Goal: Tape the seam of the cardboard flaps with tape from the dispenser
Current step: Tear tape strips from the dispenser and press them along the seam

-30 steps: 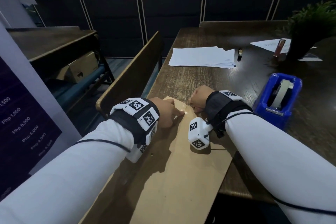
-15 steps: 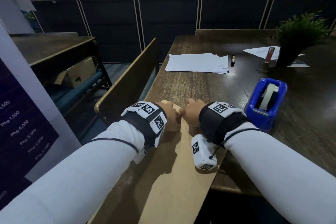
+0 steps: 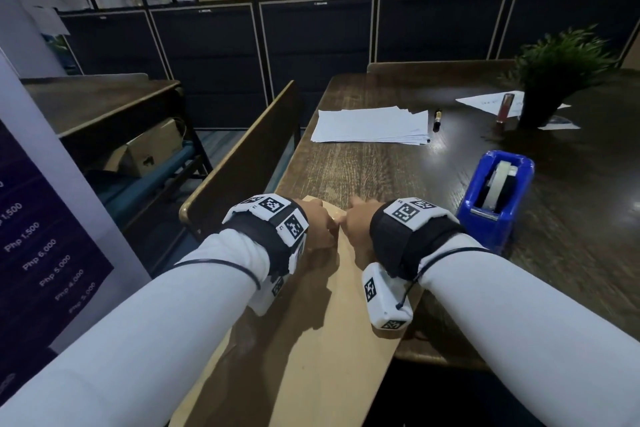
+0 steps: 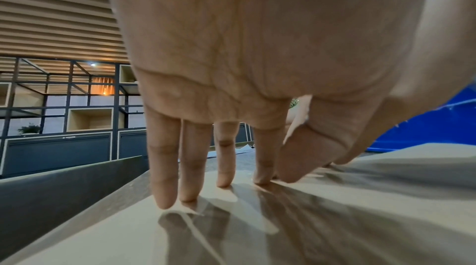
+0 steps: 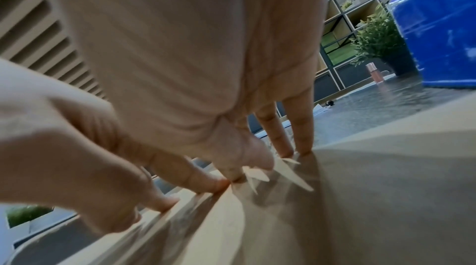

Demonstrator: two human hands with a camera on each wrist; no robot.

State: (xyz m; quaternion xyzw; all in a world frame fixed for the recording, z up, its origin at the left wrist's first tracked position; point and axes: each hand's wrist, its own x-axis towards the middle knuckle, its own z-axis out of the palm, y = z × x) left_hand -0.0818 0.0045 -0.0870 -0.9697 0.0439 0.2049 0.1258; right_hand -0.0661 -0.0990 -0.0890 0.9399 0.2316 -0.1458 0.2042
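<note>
Flat tan cardboard flaps (image 3: pixel 311 340) look light, stiff, slide-prone — left hand (image 3: pixel 317 227) and right hand (image 3: pixel 356 227) press spread fingertips (image 4: pixel 165 198) beside the seam; hold there

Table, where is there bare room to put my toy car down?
The dark wooden table is bare between the white paper stack and the tan cardboard, and between that stack and the blue tape dispenser. It is crowded at the cardboard's far end, where the left hand and right hand press.
</note>
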